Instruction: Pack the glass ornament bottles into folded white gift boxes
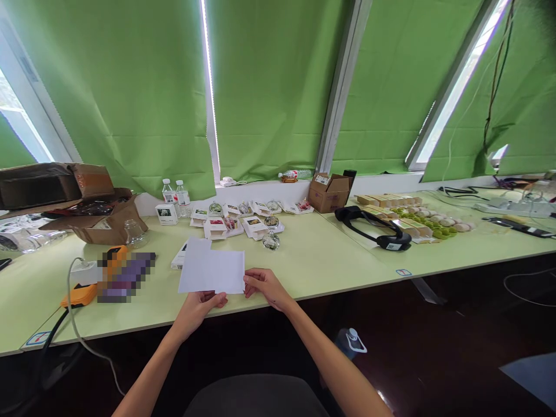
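Observation:
Between my two hands is an unfolded piece of white card, blank on the side facing me, above the table's front edge. My left hand pinches its lower edge with the thumb on top. At its right edge, my right hand grips the card between thumb and fingers. Just behind the card's left part lies a small white box, partly covered by it. Farther back sit several opened white boxes with flower pictures, such as one box, and a clear, round ornament.
On the left are an open cardboard box, a blurred purple object and a cable. A small brown carton, a black headset and green egg-tray-like holders stand on the right. The pale green table ends near my hands.

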Motion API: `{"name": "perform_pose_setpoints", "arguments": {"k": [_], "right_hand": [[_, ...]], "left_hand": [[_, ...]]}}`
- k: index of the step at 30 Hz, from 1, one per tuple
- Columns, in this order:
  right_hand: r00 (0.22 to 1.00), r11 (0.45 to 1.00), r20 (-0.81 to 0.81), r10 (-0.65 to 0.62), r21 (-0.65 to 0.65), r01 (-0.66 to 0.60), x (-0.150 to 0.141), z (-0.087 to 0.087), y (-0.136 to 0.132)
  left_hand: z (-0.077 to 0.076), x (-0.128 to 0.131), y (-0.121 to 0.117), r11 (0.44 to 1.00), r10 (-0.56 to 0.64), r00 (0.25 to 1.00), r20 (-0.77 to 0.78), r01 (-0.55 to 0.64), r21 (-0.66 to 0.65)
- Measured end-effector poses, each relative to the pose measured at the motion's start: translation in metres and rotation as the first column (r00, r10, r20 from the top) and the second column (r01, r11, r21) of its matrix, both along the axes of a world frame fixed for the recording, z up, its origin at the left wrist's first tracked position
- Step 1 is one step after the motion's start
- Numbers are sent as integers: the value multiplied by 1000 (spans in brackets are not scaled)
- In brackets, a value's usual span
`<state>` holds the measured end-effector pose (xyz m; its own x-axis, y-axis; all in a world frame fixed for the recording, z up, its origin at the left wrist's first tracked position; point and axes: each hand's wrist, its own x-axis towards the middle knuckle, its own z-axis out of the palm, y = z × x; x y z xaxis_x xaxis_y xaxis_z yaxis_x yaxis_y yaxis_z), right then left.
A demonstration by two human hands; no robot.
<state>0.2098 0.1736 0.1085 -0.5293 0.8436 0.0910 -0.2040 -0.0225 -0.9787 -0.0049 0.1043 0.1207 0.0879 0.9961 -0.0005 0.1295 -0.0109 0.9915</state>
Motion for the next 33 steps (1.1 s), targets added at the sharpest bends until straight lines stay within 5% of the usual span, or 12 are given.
{"name": "perform_pose_setpoints", "arguments": {"k": [33], "right_hand": [[999, 999, 47, -24, 43, 22, -3, -4, 1]], "left_hand": [[-2, 1, 1, 999, 35, 999, 15, -35, 31]]}}
